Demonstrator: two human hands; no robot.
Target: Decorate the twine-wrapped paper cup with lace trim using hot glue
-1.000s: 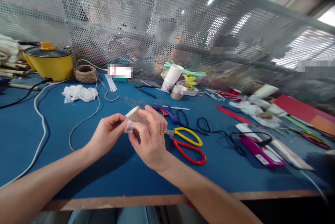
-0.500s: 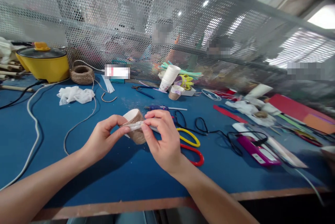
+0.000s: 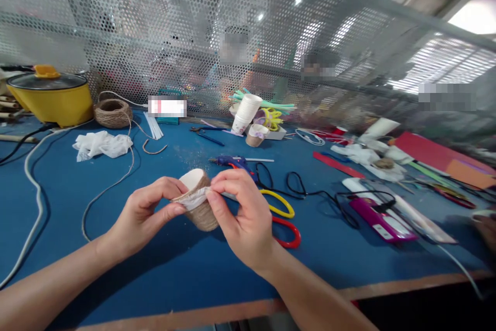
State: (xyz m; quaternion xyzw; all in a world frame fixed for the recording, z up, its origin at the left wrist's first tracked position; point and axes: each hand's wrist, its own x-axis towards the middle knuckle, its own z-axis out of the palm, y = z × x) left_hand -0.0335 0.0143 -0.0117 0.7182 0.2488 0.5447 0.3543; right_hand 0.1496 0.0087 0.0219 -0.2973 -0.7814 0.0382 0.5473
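Note:
A paper cup wrapped in brown twine (image 3: 203, 216) is tilted between my hands above the table, its white inside facing up and away. A gathered strip of thin white fabric (image 3: 195, 199) lies across the twine just under the rim. My left hand (image 3: 149, 209) pinches the cup's rim at the left, thumb outside and fingers over the edge. On the right, the thumb and fingertips of my right hand (image 3: 242, 212) are closed on the strip's end against the cup. Beyond the cup lies a blue glue gun (image 3: 228, 160). Scissors with yellow and red handles (image 3: 289, 233) rest beside my right hand.
A yellow electric pot (image 3: 54, 101), a twine roll (image 3: 113, 113) and crumpled white fabric (image 3: 103, 145) sit at the left. Stacked paper cups (image 3: 246, 114) and a small decorated cup (image 3: 257, 135) stand at the back. A purple power strip (image 3: 382, 220) with cables lies at the right.
The cup is turned more upright, with more of its twine side and the white strip showing. Both hands keep their hold. The whole view has shifted slightly.

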